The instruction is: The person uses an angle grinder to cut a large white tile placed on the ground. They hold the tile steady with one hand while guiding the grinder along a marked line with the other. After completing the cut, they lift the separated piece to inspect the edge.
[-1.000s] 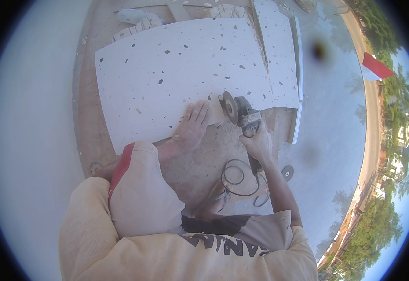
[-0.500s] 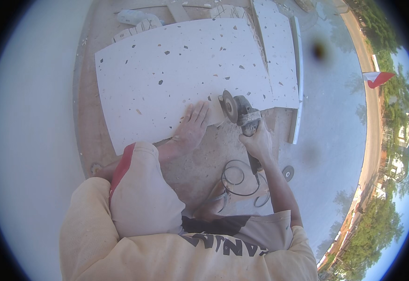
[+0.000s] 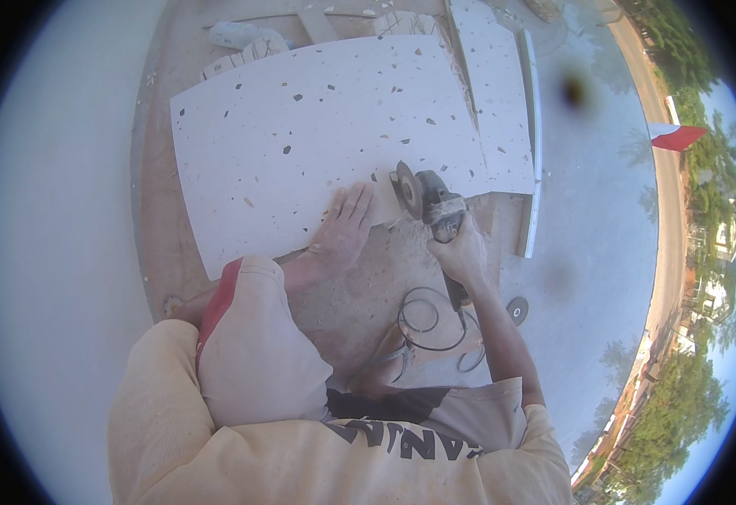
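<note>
A large white slab with dark flecks (image 3: 301, 126) lies in front of me. My left hand (image 3: 343, 227) rests flat on its near edge, fingers stretched out and pointing away. In my right hand (image 3: 462, 252) is an angle grinder (image 3: 445, 215), my fingers wrapped round its body. Its cutting disc (image 3: 409, 190) stands on edge at the slab's near edge, just right of my left fingertips. A pale dusty patch shows on the slab between hand and disc. Whether the disc is spinning cannot be made out.
A second speckled slab (image 3: 503, 109) lies to the right, beside a pale strip (image 3: 533, 151). The black cable (image 3: 418, 320) coils near my feet, with a loose disc (image 3: 517, 310) on the floor. A plastic bottle (image 3: 235, 34) and broken slab pieces (image 3: 258, 52) lie beyond the slab.
The grinder and its disc have shifted very slightly to the left along the slab's near edge. My left hand stays in place on the slab.
</note>
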The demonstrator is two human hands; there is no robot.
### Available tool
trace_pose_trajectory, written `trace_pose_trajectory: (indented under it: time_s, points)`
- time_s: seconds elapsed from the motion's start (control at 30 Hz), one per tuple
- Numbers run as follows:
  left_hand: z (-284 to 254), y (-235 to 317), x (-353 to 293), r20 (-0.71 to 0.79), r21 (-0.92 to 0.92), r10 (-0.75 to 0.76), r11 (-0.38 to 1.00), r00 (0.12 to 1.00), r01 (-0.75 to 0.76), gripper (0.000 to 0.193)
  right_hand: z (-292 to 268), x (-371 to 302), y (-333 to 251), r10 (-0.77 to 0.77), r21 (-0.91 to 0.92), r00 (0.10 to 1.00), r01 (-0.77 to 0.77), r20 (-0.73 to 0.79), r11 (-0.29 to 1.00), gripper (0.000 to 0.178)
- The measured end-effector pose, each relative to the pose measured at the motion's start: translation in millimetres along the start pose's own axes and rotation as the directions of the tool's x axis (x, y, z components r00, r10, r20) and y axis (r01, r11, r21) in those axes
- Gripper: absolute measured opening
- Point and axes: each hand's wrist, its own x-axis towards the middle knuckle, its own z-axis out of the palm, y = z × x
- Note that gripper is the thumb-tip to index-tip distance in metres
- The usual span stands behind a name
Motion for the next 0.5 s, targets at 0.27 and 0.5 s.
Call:
trace_pose_trajectory:
  time_s: [0.27,0.5]
  points:
    - [2,-3,-2,-0.006,-0.026,-0.002,1.000,1.000,0.002,0.071,6,-1,4,-0.053,0.026,0.997,0.055,-0.059,0.998,0.071]
    - [0,-1,-1,-0.003,-0.029,0.003,1.000,1.000,-0.003,0.071,6,-12,10,0.024,0.106,1.000,-0.023,-0.002,0.994,0.070]
